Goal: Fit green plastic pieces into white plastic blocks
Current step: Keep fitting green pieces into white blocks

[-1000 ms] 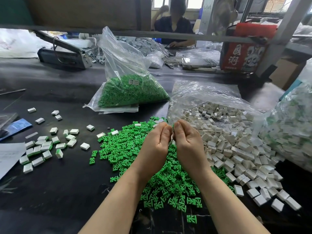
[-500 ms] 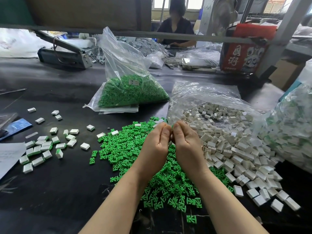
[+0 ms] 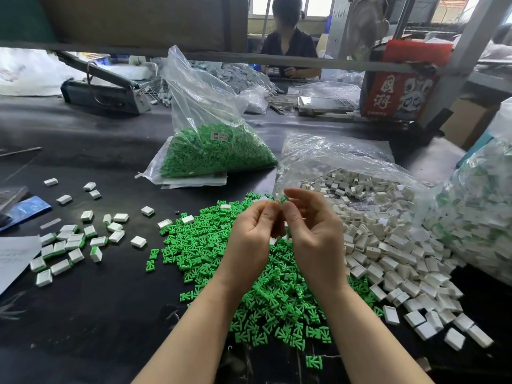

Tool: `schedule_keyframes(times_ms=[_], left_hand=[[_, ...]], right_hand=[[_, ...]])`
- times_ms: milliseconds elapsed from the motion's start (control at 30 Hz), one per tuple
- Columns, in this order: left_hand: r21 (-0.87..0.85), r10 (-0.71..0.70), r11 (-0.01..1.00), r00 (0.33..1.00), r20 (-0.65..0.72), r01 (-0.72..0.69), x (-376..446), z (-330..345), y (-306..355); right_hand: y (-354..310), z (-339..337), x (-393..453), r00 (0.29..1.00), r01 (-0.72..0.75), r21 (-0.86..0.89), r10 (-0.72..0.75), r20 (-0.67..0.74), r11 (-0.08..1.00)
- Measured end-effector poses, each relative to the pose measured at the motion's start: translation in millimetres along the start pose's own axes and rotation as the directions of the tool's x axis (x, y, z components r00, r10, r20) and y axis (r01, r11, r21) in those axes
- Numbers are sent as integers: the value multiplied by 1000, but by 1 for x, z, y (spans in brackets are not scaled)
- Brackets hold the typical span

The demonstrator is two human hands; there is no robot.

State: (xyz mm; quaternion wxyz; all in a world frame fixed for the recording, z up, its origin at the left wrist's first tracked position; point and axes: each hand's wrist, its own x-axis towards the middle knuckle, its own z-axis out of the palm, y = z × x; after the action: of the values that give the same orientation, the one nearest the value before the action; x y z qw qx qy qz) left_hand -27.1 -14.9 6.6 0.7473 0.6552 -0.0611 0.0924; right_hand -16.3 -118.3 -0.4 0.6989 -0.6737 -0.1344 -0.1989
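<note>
A single green plastic piece [image 3: 284, 199] was pinched at the tips of the right hand [image 3: 313, 234], between thumb and forefinger, held up above the piles; the other fingers of that hand were loosely spread. The left hand [image 3: 250, 236] sat close against it, fingers curled inward, thumb tip near the green piece. It probably held a white block, but whatever lay inside the curl was hidden, so that could not be told for certain. The two hands were together, nearly touching at the fingertips, and the piece did not look seated in anything: the fitting of this one seemed not yet done.

Directly beneath the hands lay the loose heap of green pieces [image 3: 266, 289] on the black table [image 3: 91, 322], and to its right the spill of empty white blocks [image 3: 388, 261] running out of an open clear bag [image 3: 332, 159]. Both heaps were large, so most of the work appeared to be left.

To the left lay the small scatter of finished blocks [image 3: 69, 245], several showing a green edge, together with some plain white ones, few against the stock. Behind the heap stood a bag of green pieces [image 3: 213, 151], still well filled. At the far right a bulging bag [image 3: 471, 217] held white blocks with green showing through, possibly completed ones, though that was unclear. Another person [image 3: 288, 42] sat across the bench.
</note>
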Motion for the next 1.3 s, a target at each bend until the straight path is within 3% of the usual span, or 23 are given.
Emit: schedule_keyframes(times_ms=[133,500,767,1300], left_hand=[[-20,15,1000,996,-90,-17,-2,5,-1],[-9,66,997,959,-274,-71,-8,19,-1],[-31,65,997,966,-250,-75,-7,16,-1],[-39,84,995,978,-192,-93,-7,10,-3]], right_hand=[[0,6,-5,999,23,30,-22,-31,999],[2,14,-10,984,105,-117,-121,-134,988],[3,11,-8,995,56,29,-53,-88,998],[7,6,-6,997,73,30,-72,-30,997]])
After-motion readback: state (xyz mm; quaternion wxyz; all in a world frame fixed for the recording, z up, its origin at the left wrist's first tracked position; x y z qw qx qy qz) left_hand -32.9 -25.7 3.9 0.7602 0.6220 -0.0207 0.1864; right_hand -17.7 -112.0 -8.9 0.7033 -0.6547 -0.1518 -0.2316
